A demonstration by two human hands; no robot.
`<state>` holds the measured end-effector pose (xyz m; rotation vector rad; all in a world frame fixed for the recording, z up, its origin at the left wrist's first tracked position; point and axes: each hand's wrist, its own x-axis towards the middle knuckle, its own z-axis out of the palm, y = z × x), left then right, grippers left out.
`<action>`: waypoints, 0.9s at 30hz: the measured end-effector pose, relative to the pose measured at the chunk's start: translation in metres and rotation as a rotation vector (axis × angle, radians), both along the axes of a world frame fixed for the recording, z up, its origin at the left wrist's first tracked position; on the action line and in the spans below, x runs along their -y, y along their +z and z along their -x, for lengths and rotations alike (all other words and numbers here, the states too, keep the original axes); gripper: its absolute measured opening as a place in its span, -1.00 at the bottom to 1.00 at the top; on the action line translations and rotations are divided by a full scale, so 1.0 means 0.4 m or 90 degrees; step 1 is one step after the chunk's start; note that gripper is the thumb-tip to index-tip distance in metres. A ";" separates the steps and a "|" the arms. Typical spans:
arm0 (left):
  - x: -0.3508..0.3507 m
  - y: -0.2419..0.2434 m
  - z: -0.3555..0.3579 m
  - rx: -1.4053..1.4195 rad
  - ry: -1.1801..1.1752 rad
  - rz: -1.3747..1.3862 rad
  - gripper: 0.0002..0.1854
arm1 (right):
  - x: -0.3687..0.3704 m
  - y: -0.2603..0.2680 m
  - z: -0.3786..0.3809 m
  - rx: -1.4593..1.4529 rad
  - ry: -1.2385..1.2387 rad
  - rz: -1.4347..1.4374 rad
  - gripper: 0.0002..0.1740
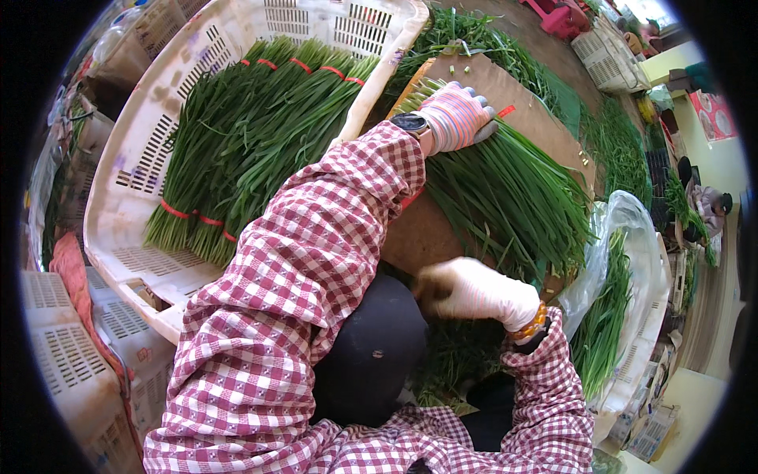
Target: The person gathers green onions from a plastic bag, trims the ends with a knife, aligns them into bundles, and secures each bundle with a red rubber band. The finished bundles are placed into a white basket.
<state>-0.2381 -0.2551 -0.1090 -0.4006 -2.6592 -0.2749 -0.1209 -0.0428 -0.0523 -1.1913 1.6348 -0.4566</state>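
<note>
My left hand [456, 118], in a striped knit glove with a watch at the wrist, is closed over a loose bunch of green chives [509, 183] near its pale cut ends. The bunch lies across a brown board [423, 234], its leaves fanning to the lower right. A red strip [507, 111] shows beside my fingertips. Lower down, my right hand [482, 290], also gloved, hovers by my dark-clad knee. Its fingers are curled and blurred, so whether they hold anything is hidden.
At left, a white plastic crate [139, 139] holds several chive bunches tied with red bands. A plastic-lined crate [642, 349] with more chives stands right. Loose chive leaves [619, 154] cover the floor beyond the board. Stacked crates [74, 349] stand lower left; another person [707, 207] is far right.
</note>
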 end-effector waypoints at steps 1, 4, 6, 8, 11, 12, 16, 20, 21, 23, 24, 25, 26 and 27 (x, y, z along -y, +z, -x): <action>0.000 0.000 0.001 0.001 -0.003 0.006 -0.72 | 0.010 -0.003 0.004 -0.250 -0.036 0.123 -0.61; 0.000 0.001 0.001 0.001 -0.004 0.019 -0.72 | 0.087 -0.050 0.042 -0.638 -0.040 0.286 -0.72; 0.000 0.002 -0.001 0.002 -0.002 0.024 -0.72 | 0.145 -0.093 0.060 -0.730 0.013 0.328 -0.80; -0.001 0.002 -0.002 0.002 -0.002 0.018 -0.71 | 0.172 -0.123 0.078 -0.755 0.028 0.368 -0.86; -0.001 0.003 -0.004 0.001 -0.003 0.006 -0.71 | 0.177 -0.143 0.097 -0.736 0.062 0.393 -0.91; -0.001 0.003 -0.004 0.008 -0.003 0.010 -0.71 | 0.172 -0.144 0.103 -0.719 0.065 0.385 -0.91; 0.000 0.005 -0.004 0.008 -0.004 0.007 -0.71 | 0.162 -0.144 0.119 -0.674 0.074 0.416 -0.89; -0.002 0.003 -0.006 0.024 -0.002 0.006 -0.72 | 0.161 -0.145 0.117 -0.620 0.034 0.441 -0.90; -0.003 0.004 -0.006 0.015 0.000 0.007 -0.72 | 0.158 -0.144 0.115 -0.529 -0.058 0.464 -0.89; -0.003 0.004 -0.007 0.009 -0.002 0.000 -0.73 | 0.145 -0.141 0.104 -0.355 -0.262 0.498 -0.87; -0.003 0.005 -0.006 0.009 0.000 0.002 -0.73 | 0.139 -0.139 0.102 -0.170 -0.382 0.444 -0.85; -0.003 0.007 -0.003 0.009 -0.001 0.001 -0.73 | 0.132 -0.138 0.098 -0.069 -0.504 0.389 -0.90; -0.002 0.007 -0.003 0.021 0.001 0.004 -0.72 | 0.124 -0.135 0.098 -0.001 -0.566 0.399 -0.89; -0.002 0.008 -0.001 0.034 0.002 0.006 -0.72 | 0.117 -0.133 0.098 0.073 -0.617 0.405 -0.87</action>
